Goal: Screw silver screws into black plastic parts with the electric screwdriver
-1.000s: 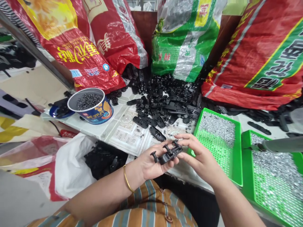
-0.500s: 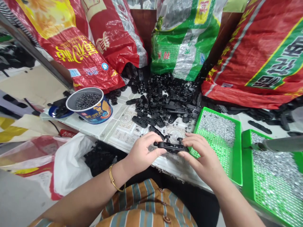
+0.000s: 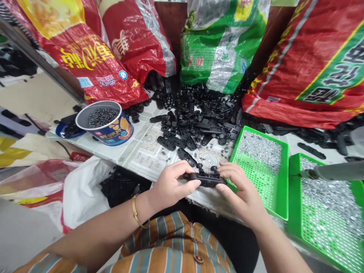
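Observation:
Above the table's front edge, a long black plastic part [image 3: 207,178] with two knob-like wheels on its far side is held between both hands. My left hand [image 3: 174,182] pinches its left end between thumb and fingers. At the other end, my right hand [image 3: 240,189] grips it with the thumb below and fingers above. Just beyond it lies a flat black plastic piece [image 3: 186,157]. A heap of loose black plastic parts [image 3: 204,125] spreads over the table behind.
A blue tub [image 3: 115,131] of small black pieces stands at left. Green perforated trays [image 3: 286,182] with small silvery metal pieces sit at right, a grey tool barrel [image 3: 338,171] over one. Large bags, one green [image 3: 216,49], line the back. A white sack [image 3: 85,193] hangs below left.
The black part has tilted slightly in my hands, its wheels showing at a different angle. Both hands keep their grip. The whole view has shifted a little.

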{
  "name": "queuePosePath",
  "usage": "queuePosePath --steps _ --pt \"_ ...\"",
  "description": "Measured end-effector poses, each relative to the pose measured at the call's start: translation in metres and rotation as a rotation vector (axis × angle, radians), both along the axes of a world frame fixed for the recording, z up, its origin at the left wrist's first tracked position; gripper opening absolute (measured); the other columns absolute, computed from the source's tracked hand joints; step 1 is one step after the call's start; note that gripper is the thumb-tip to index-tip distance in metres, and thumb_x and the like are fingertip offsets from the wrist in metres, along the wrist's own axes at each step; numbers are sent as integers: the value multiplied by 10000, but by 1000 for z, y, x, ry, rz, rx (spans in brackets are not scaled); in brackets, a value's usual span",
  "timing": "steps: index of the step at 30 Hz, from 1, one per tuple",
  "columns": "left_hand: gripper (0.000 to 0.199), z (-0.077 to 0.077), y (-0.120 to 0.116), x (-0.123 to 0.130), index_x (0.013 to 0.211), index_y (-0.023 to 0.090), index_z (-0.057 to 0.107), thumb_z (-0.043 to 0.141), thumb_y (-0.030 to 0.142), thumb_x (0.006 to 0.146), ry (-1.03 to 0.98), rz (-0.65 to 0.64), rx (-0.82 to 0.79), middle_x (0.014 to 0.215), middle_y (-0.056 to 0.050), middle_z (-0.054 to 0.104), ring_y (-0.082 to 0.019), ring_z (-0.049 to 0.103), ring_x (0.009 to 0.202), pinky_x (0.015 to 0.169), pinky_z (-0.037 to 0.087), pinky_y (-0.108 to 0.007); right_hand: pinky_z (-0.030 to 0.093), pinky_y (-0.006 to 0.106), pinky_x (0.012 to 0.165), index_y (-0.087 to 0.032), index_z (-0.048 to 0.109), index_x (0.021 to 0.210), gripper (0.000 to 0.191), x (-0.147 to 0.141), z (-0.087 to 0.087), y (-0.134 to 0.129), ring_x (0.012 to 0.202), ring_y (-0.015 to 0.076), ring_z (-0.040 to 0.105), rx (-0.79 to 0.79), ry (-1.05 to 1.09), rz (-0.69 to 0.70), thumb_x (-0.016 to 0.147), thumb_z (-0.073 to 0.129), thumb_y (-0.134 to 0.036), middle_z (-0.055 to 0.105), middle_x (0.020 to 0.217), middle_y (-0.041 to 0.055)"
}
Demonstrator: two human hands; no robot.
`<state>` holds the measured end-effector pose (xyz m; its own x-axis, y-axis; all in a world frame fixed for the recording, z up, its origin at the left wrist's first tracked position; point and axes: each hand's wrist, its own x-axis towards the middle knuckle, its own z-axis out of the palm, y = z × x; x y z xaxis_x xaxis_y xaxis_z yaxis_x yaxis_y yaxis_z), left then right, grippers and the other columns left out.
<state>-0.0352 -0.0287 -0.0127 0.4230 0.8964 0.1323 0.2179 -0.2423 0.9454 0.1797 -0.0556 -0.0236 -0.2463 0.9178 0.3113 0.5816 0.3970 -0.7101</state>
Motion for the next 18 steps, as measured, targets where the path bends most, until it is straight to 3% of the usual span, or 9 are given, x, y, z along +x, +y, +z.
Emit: queuePosePath --steps 3,8,14,18 --pt "119 -5 -4 3 688 182 550 582 270 763 -66 47 -94 701 -9 510 -138 488 677 636 387 -257 383 426 926 -240 553 913 102 0 1 0 1063 232 499 -48 58 -5 823 520 -276 597 960 57" --pt "114 -8 -9 4 699 184 554 611 275 738 -78 56 -25 705 -5 504 -139 480 680 653 384 -264 399 370 879 -231 530 882 74 -5 3 -4 1005 209 513 -93 109 12 833 497 -276 566 954 51" --pt "112 -7 -11 6 799 192 487 543 288 783 -189 22 -429 699 12 535 -127 523 670 645 408 -253 422 347 792 -223 497 852 79 -9 11 -4 893 195 519 -137 48 26 844 462 -293 558 893 52" --pt "308 1 -9 9 999 224 467 570 169 714 -78 -10 -380 882 -7 571 -153 549 833 737 415 -261 380 407 877 -223 473 804 78 -4 23 -4 846 192 522 -97 -10 71 821 476 -299 559 840 42"
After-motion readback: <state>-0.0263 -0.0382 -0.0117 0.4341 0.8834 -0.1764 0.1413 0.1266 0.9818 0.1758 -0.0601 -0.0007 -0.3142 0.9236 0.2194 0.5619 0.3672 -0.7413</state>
